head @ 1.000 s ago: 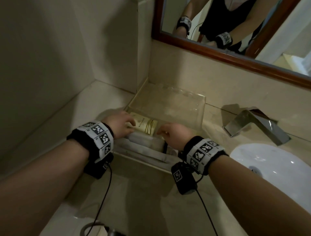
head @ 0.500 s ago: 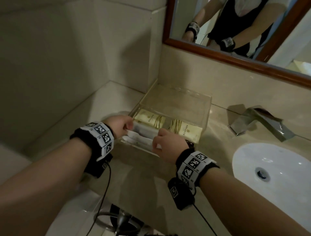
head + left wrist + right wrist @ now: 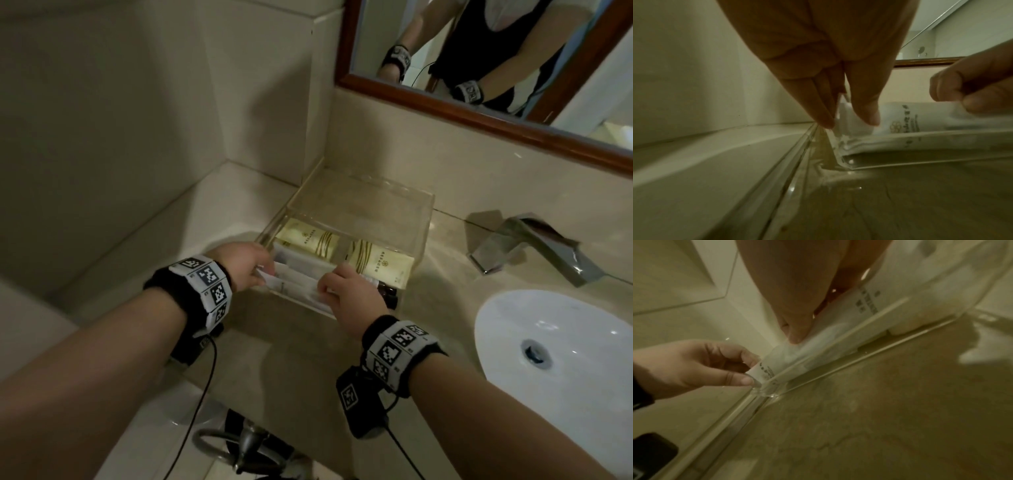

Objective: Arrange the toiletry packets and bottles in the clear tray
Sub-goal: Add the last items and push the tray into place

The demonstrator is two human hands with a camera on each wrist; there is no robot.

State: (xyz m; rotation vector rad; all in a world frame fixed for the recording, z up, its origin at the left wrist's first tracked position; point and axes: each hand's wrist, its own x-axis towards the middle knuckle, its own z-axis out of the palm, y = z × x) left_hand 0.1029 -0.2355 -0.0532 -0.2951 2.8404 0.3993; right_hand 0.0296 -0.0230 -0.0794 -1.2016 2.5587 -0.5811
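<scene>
A clear tray (image 3: 394, 202) stands on the counter in the corner by the wall. Two cream packets (image 3: 310, 239) (image 3: 380, 262) lie side by side in its back half. Long white packets (image 3: 296, 279) lie along its front wall. My left hand (image 3: 245, 265) pinches the left end of a white packet (image 3: 851, 121) between thumb and fingers (image 3: 824, 113). My right hand (image 3: 346, 291) pinches the same packet's right end (image 3: 865, 305). A dark bottle (image 3: 388, 294) shows just right of my right hand, mostly hidden.
A white basin (image 3: 561, 359) lies to the right, with a chrome tap (image 3: 534, 246) behind it. A wood-framed mirror (image 3: 479, 113) hangs above the counter. The tiled wall (image 3: 137, 137) closes off the left side. A metal fitting (image 3: 246, 442) sits below the counter's edge.
The second cream packet now lies at the tray's back right. Both hands have shifted onto the white packets along the front wall and pinch one at each end.
</scene>
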